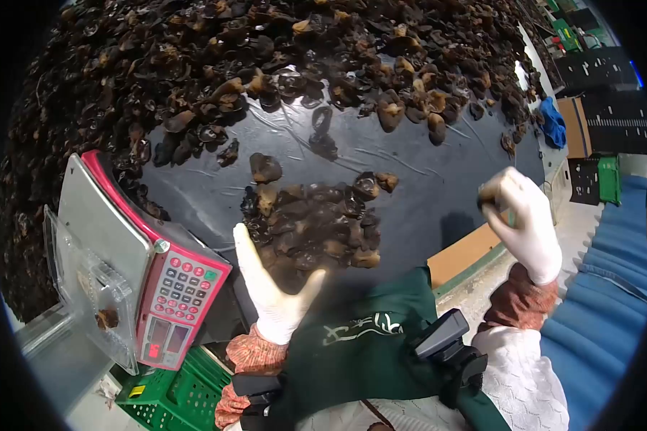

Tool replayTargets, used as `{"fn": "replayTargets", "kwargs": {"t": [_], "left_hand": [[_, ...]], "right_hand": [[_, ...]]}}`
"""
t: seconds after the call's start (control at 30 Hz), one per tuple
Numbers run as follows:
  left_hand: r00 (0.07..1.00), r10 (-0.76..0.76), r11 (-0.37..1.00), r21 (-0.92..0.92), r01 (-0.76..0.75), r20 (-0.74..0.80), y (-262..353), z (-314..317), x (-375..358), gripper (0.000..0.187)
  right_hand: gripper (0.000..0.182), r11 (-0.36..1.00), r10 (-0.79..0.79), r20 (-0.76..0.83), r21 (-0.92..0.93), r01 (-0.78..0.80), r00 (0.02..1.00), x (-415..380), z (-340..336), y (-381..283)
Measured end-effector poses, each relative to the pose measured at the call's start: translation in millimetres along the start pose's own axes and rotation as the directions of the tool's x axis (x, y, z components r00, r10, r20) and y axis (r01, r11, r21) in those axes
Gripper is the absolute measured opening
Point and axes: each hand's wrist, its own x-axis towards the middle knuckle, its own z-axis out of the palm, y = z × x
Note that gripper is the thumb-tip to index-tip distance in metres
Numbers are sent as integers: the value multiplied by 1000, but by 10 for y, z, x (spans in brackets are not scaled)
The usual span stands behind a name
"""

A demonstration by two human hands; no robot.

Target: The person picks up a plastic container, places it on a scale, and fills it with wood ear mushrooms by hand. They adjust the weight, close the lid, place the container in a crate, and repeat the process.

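Observation:
My left hand (274, 291), in a white glove, has its thumb and fingers spread, next to a small heap of dark wood ear mushrooms (316, 223) on the dark plastic-covered table (424, 187). Off to the right, above the table's near edge, my right hand (525, 223) is gloved too, its fingers pinched on a dark piece that looks like a wood ear mushroom (489, 192). That piece is mostly covered by the fingers. A much larger pile of wood ears (194, 57) spreads over the far side of the table.
At left stands a red and grey scale (180, 302) with a transparent plastic tray (97, 287) holding a small brown piece. Below it is a green crate (187, 391). Brown cardboard (467, 251) lies along the near edge. A blue cloth (552, 122) and black crates (615, 118) sit at right.

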Motion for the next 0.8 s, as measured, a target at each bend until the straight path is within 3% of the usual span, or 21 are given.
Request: {"fn": "replayTargets", "kwargs": {"t": [0.03,0.13,0.23,0.3,0.43,0.53,0.63,0.73,0.8], "left_hand": [[1000,9,1000,-12,-9,-1,-5,2,0,124],[1000,20,999,26,-20,4,-20,6,-7,123],[998,-53,997,-54,54,24,47,-5,0,122],[999,-39,998,-54,39,5,19,14,-12,122],[1000,-5,1000,18,6,-25,-11,23,-23,121],[1000,3,1000,27,-3,-15,5,8,-13,122],[1000,1,1000,5,-1,7,3,0,-6,126],[999,44,998,37,-45,10,-47,20,-22,125],[1000,22,1000,21,-23,19,-18,10,-11,125]], "right_hand": [[26,982,-15,143,-186,42,990,-75,-101,-11],[33,984,-120,59,-122,126,991,-65,35,-88],[29,961,-277,-184,-47,273,943,260,596,-143],[19,939,-343,-226,-46,342,912,486,931,-251],[17,949,-307,-191,5,314,932,539,1165,-198],[17,969,-245,-69,-46,243,967,185,787,27],[28,987,-111,275,-85,139,955,-202,236,179],[38,985,-127,112,-102,139,986,-153,199,202],[38,980,-180,-147,-116,164,973,129,433,151]]}}
